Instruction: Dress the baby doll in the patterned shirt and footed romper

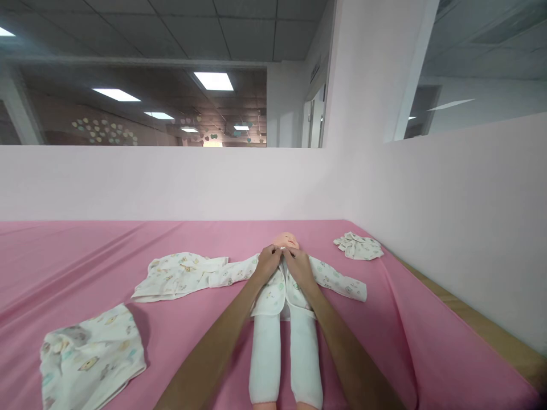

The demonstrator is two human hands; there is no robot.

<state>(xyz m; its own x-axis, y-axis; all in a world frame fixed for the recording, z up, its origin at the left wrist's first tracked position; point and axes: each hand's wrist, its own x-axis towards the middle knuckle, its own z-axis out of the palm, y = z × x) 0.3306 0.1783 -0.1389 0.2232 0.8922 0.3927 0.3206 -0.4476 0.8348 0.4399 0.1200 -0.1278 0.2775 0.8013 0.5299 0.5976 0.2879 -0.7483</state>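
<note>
Left hand and right hand, grip pinched on the jacket, hide its collar; garments flank the doll.

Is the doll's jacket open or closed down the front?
Open lower down: the jacket gapes below the left hand and right hand. Whether it's fastened at the neck, cannot tell.

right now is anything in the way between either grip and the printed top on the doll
Nothing visible: the left grip and right grip are both on the printed top, just below the doll's head.
</note>
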